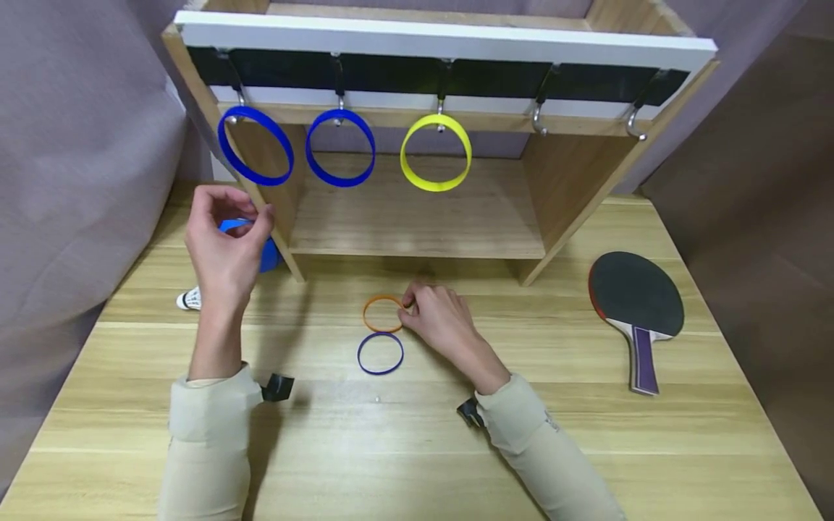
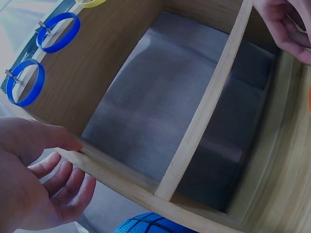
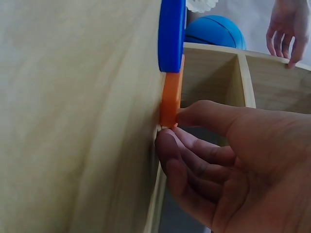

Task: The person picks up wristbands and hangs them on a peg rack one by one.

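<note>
On the table, an orange ring [image 1: 383, 297] lies flat, its right edge pinched between the thumb and fingers of my right hand [image 1: 446, 322]. A dark blue ring [image 1: 381, 373] lies nearer the front, touching or almost touching it. The right wrist view shows my thumb against the orange ring [image 3: 171, 97] beside the blue one [image 3: 171, 39]. My left hand [image 1: 226, 253] holds nothing; its fingers are loosely bent, and in the left wrist view it touches the wooden side edge [image 2: 112, 177]. Two blue rings [image 1: 342, 182] and a yellow ring [image 1: 435, 186] hang from hooks.
A wooden rack [image 1: 417, 242] stands at the back, with two bare hooks [image 1: 635, 124] at its right. Behind my left hand are a blue ball [image 1: 269, 257] and a shuttlecock [image 1: 189, 299]. A table tennis bat [image 1: 637, 293] lies at the right.
</note>
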`<state>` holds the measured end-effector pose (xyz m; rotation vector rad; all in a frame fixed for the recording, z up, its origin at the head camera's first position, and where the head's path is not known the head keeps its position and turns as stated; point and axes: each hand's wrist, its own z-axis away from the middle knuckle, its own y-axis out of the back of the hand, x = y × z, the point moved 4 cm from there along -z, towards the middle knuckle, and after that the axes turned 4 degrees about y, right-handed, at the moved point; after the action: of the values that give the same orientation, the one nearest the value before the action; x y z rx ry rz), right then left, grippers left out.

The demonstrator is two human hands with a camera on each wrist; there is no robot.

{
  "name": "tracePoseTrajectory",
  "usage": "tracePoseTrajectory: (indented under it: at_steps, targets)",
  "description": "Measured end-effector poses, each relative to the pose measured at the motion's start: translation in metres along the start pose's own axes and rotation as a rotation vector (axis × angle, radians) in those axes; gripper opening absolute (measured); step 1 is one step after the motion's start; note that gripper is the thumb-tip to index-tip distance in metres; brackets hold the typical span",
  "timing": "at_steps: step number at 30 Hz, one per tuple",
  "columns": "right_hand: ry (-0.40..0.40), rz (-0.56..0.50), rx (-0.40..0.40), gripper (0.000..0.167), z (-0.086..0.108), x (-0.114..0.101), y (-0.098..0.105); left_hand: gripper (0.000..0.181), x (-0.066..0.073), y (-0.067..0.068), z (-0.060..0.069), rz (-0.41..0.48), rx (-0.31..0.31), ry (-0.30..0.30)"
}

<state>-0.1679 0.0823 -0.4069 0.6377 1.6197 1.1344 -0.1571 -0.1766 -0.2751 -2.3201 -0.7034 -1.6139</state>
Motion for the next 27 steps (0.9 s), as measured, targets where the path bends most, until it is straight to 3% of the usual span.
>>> tracePoseTrajectory:
  at_steps: [14, 27]
  targets:
    - [0.006, -0.077, -0.002, 0.006, 0.0, 0.001, 0.004, 0.029, 0.0, 0.0, 0.0, -0.008, -0.005, -0.014]
    - [0.159, -0.213, 0.203, 0.005, 0.005, -0.014, 0.044, 0.028, 0.001, 0.0, 0.0, -0.014, -0.003, -0.024]
